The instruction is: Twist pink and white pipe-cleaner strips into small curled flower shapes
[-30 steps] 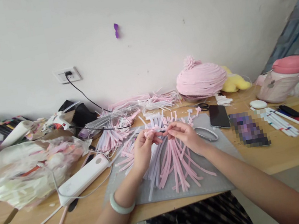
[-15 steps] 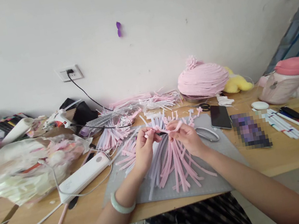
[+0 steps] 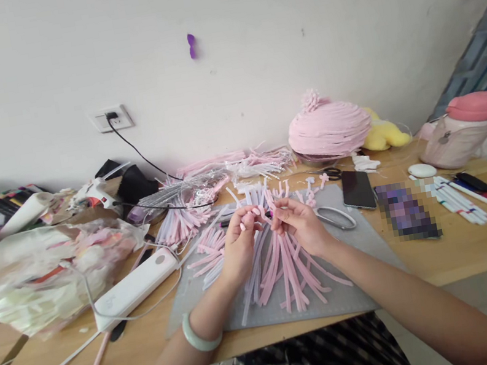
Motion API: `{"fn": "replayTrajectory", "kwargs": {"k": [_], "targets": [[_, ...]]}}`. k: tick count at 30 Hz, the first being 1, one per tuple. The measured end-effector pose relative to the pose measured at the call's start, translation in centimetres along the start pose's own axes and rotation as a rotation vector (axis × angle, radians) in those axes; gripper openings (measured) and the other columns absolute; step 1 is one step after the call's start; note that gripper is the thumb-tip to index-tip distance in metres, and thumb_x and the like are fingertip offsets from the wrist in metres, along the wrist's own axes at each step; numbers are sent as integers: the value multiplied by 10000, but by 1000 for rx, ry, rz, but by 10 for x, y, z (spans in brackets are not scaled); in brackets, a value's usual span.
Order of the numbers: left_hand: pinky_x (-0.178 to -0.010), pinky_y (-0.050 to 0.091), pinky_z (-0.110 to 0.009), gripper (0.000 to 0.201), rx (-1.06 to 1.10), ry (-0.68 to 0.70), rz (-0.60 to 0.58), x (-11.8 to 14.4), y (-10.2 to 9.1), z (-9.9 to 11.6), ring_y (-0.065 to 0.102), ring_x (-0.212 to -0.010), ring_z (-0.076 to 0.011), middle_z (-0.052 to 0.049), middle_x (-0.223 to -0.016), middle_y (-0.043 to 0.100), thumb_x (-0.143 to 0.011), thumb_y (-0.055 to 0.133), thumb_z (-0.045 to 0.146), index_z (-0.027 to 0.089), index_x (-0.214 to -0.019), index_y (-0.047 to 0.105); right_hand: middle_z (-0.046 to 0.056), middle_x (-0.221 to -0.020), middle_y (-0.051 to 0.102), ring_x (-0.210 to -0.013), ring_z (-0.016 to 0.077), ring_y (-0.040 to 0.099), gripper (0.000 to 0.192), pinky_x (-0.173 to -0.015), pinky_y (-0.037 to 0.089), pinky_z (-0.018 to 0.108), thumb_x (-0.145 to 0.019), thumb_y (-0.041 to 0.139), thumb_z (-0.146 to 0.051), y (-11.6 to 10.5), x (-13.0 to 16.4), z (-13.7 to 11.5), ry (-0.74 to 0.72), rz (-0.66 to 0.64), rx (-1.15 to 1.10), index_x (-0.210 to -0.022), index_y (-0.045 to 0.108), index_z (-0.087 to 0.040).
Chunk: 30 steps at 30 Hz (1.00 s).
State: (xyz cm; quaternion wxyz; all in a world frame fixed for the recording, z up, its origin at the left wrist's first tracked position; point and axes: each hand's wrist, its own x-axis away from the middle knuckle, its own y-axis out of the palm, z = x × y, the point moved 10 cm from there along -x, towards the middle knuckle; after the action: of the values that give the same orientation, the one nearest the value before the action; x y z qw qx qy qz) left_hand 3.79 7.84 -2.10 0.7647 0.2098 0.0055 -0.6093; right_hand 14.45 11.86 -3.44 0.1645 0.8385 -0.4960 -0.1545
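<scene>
My left hand (image 3: 240, 242) and my right hand (image 3: 299, 223) meet above the grey cutting mat (image 3: 373, 260). Between their pinched fingers is a short pink pipe cleaner (image 3: 256, 211), partly hidden by the fingertips and curled at the left end. Beneath my hands, pink pipe cleaners (image 3: 290, 274) fan out toward me, beside a bunch of pale lilac pipe cleaners (image 3: 254, 286). Shorter cut pieces (image 3: 209, 257) lie left of my left hand. Scissors (image 3: 337, 218) with pale handles rest on the mat, right of my right hand.
A white power strip (image 3: 137, 287) and a crumpled plastic bag (image 3: 54, 276) are at left. A phone (image 3: 357, 190), white markers (image 3: 459, 199) and a pink-lidded jug (image 3: 463, 130) stand or lie at right. Behind are a pink bundle (image 3: 328, 129) and a glue gun (image 3: 98, 194).
My right hand has moved slightly left, closer to my left hand. The pink pipe cleaner, stretched between both hands before, is now bent and mostly covered by the fingers.
</scene>
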Motion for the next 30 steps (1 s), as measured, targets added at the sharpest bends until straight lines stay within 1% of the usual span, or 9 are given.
{"fn": "replayTrajectory", "kwargs": {"k": [3, 6, 10, 14, 17, 19, 21, 25, 30], "targets": [[-643, 408, -221, 234, 75, -22, -6, 1, 2, -2, 485, -688, -99, -13, -845, 546, -737, 576, 398, 192, -847, 560, -11, -566, 632, -434, 80, 517, 205, -432, 394, 205, -618, 691, -330, 0, 0, 0, -4, 0, 50, -658, 573, -168], [-632, 394, -206, 223, 119, -32, -7, 1, 2, -4, 466, -685, -92, -6, -834, 535, -729, 593, 384, 193, -843, 580, -21, -548, 613, -406, 72, 501, 177, -402, 385, 198, -619, 688, -306, -1, 0, -2, -36, 12, 104, -629, 584, -164], [-626, 391, -222, 251, 83, -38, -14, 1, 1, -6, 444, -648, -95, -8, -787, 531, -721, 596, 404, 186, -844, 598, -35, -513, 575, -379, 61, 465, 151, -374, 369, 188, -630, 674, -298, -2, 0, -6, -66, 21, 194, -634, 599, -167], [-623, 380, -230, 267, -6, -48, -25, 1, 0, -8, 438, -623, -102, 10, -669, 505, -720, 595, 404, 178, -863, 611, -40, -505, 550, -365, 57, 450, 111, -339, 338, 177, -646, 658, -275, -1, 2, -13, -109, 11, 335, -648, 613, -174], [-570, 352, -220, 270, -50, -93, -41, 1, 0, -11, 413, -560, -92, 27, -583, 476, -699, 615, 389, 164, -847, 633, -50, -443, 504, -341, 68, 441, 87, -305, 308, 176, -660, 648, -267, -1, 3, -15, -116, -5, 398, -681, 625, -186], [-521, 320, -211, 255, -23, -130, -33, 1, -2, -12, 383, -516, -78, 36, -549, 466, -671, 641, 374, 156, -804, 643, -52, -403, 488, -313, 74, 427, 96, -293, 306, 184, -684, 631, -284, -1, 2, -14, -99, -15, 407, -717, 636, -194], [-498, 298, -205, 231, 15, -160, -25, 1, -2, -12, 370, -496, -69, 40, -533, 467, -648, 663, 348, 151, -765, 646, -45, -407, 500, -311, 81, 439, 120, -308, 338, 198, -703, 614, -305, 0, 1, -16, -108, -20, 399, -736, 650, -196], [-506, 304, -196, 197, 42, -189, -41, 2, 1, -11, 403, -508, -61, 31, -571, 518, -640, 677, 287, 141, -764, 631, -16, -559, 573, -428, 100, 529, 123, -425, 436, 229, -693, 619, -300, -2, 1, -31, -222, 28, 380, -718, 670, -190], [-490, 318, -182, 212, 5, -182, -68, 3, 6, -9, 424, -463, -52, 41, -565, 576, -634, 684, 253, 163, -741, 524, -22, -546, 581, -439, 100, 500, 104, -446, 407, 229, -724, 599, -244, -10, 1, -36, -257, 68, 510, -779, 682, -214]]}}
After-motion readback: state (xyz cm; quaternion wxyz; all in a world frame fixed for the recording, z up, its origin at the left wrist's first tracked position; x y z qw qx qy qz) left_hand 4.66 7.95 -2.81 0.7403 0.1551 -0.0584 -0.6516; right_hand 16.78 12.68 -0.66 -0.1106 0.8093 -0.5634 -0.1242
